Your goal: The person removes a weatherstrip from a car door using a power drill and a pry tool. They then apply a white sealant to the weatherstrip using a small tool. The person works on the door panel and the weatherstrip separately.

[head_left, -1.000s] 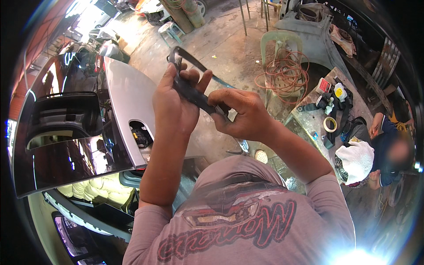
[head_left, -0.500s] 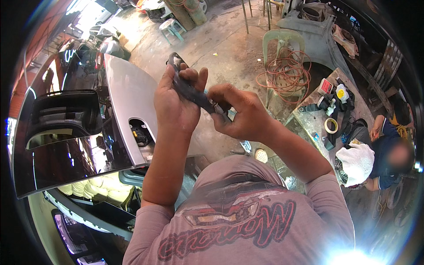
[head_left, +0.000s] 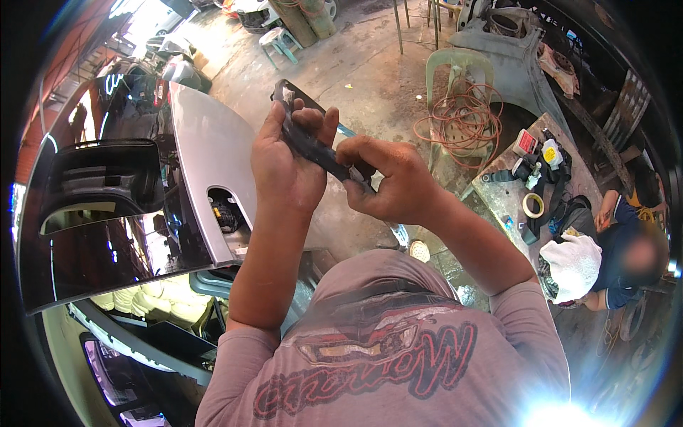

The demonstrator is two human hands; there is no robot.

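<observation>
Looks like the step in hand is some close fingerwork on a long dark part (head_left: 316, 151), which is held up in mid-air, well apart from the table (head_left: 491, 196). It's cradled in the left hand (head_left: 288, 171), fingers loosely curled round it, while its near end is pinched between thumb and forefinger of the right hand (head_left: 391, 181). What's being done to that end can't be told. For the next move, a steady left hold and a fine right pinch are probably called for.

Container-wise: a small red-and-white box (head_left: 526, 141) is parked on the table, contents not visible. Orange hose (head_left: 462, 132) is heaped on a green chair (head_left: 459, 53), and a dark fitting (head_left: 226, 212) is seated in the silver panel's (head_left: 206, 135) opening.
</observation>
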